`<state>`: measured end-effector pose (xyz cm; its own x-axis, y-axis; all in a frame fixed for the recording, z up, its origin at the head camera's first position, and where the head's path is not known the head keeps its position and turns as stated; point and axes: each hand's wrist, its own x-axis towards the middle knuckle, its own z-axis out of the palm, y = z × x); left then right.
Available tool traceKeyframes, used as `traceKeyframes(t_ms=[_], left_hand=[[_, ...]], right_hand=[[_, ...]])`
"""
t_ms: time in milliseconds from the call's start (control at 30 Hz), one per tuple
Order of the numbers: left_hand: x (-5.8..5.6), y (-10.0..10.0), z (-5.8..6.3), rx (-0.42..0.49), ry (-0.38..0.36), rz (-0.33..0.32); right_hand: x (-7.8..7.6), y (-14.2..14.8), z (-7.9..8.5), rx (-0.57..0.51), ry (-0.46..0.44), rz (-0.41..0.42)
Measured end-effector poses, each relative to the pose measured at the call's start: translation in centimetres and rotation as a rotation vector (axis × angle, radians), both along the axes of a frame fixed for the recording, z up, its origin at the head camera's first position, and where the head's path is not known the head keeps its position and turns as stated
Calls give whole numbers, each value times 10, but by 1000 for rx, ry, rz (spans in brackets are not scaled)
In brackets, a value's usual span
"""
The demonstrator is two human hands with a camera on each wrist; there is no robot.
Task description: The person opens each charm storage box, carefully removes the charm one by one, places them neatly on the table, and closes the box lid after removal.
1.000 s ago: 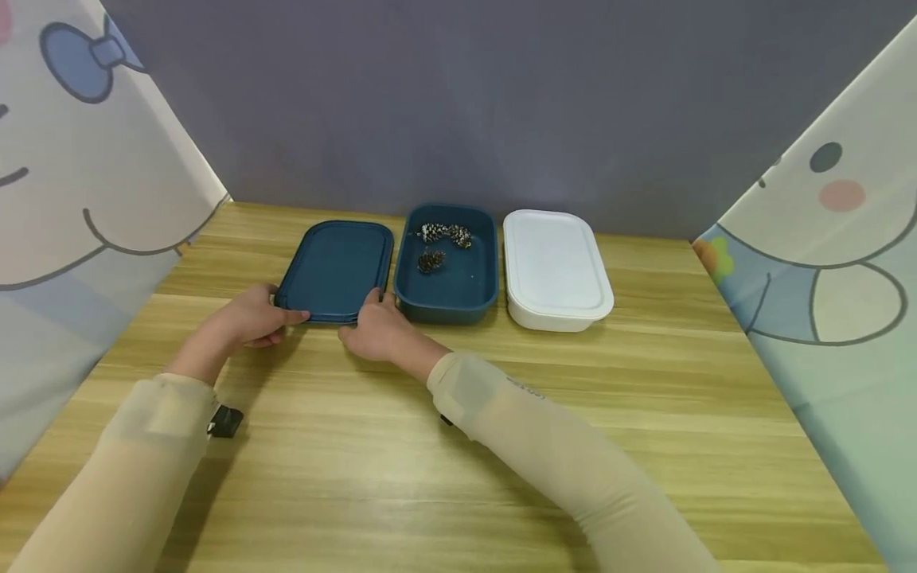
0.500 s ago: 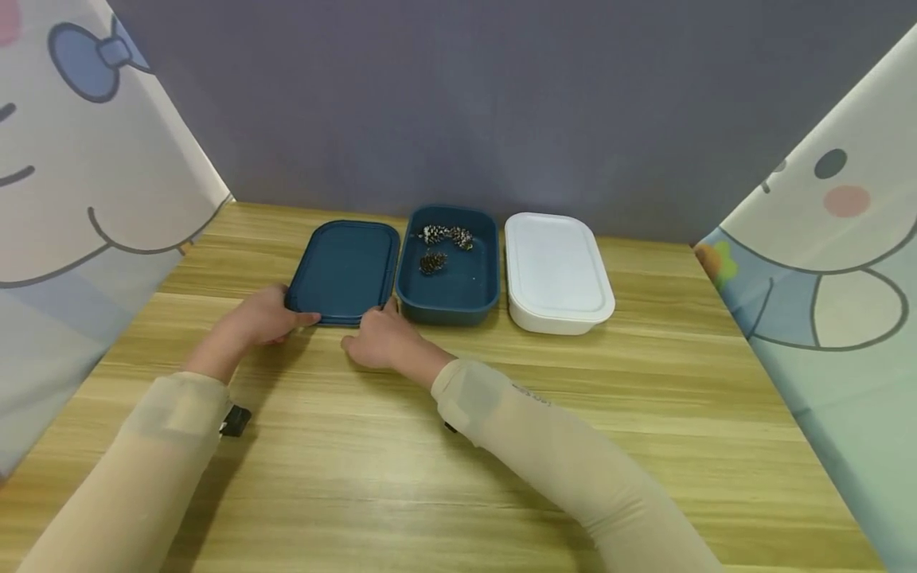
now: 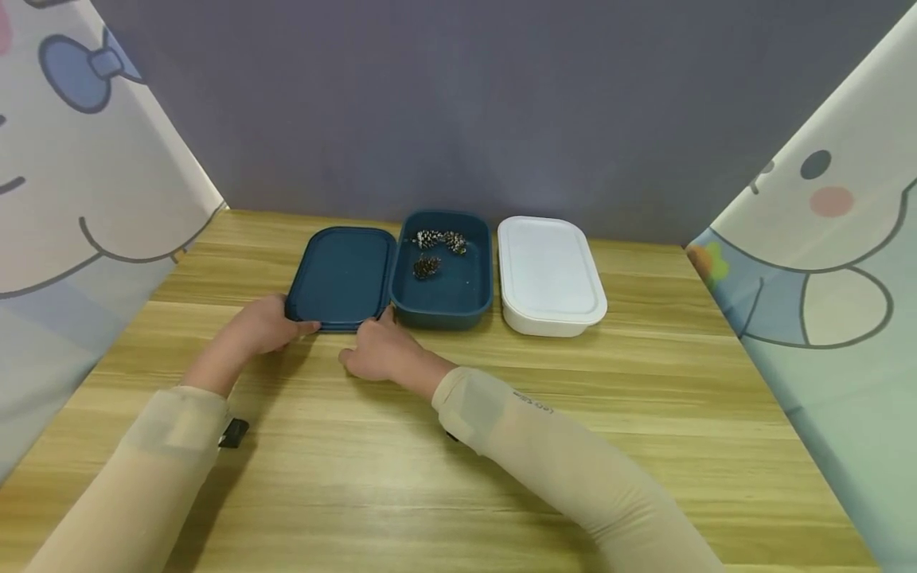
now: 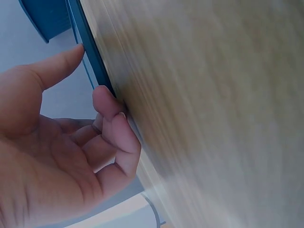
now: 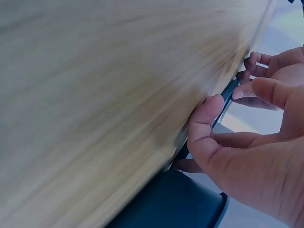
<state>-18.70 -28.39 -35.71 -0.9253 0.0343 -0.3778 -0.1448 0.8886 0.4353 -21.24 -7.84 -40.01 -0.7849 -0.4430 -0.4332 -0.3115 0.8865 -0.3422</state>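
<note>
A dark blue lid (image 3: 342,278) lies flat on the table, its right edge right beside a dark blue box (image 3: 442,321). My left hand (image 3: 263,326) grips the lid's near left corner; in the left wrist view the thumb (image 4: 71,56) rests against the lid's edge (image 4: 98,66) with curled fingers below. At the near right corner, my right hand (image 3: 383,348) holds the lid between thumb and index finger, the fingertip partly hidden by the box side. Inside the box are three pine cones (image 3: 427,268).
To the right of the blue box stands a white box with a white lid (image 3: 552,270) on it. A grey wall (image 3: 458,103) rises behind the wooden table (image 3: 401,469). Printed cartoon panels (image 3: 824,263) flank both sides.
The lid has slid slightly right toward the blue box, both hands moving with it. The right thumb sits a little farther from the lid's near edge. The head view has shifted slightly.
</note>
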Motion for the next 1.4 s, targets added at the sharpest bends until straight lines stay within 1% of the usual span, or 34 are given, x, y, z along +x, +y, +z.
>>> traceKeyframes(t_ms=[33, 200, 267, 300, 467, 633, 767, 867, 1000, 1100, 1200, 1333, 1400], left_hand=[[0, 0, 0, -4, -2, 1], [-1, -2, 0, -39, -13, 2], [-2, -2, 1, -46, -20, 2], [-2, -2, 2, -46, -23, 3], [-1, -1, 5, -39, -33, 6], [0, 0, 7, -31, -41, 15], [0, 0, 8, -31, -47, 21], [-1, -1, 11, -52, -43, 12], [-4, -1, 19, -62, -37, -6], [-6, -1, 26, -45, -36, -24], [-7, 1, 32, -39, -19, -44], [-6, 7, 41, -13, 33, -44], [-5, 12, 46, 4, 61, -39]], right_hand=[[2, 1, 3, 1, 0, -4], [0, 0, 1, -26, -22, -26], [-7, -2, -9, -25, -38, -28], [-7, -2, -9, -24, -39, -28], [-6, -1, -8, -24, -21, -12], [-5, -1, -9, -10, 21, -3], [9, 5, 9, -33, 48, 2], [24, 12, 30, -77, 46, 16], [35, 16, 44, -105, 38, 25], [39, 17, 49, -93, 29, 23], [42, 19, 56, -92, 2, 12], [46, 24, 72, -125, -28, -6], [47, 29, 81, -154, -27, -6]])
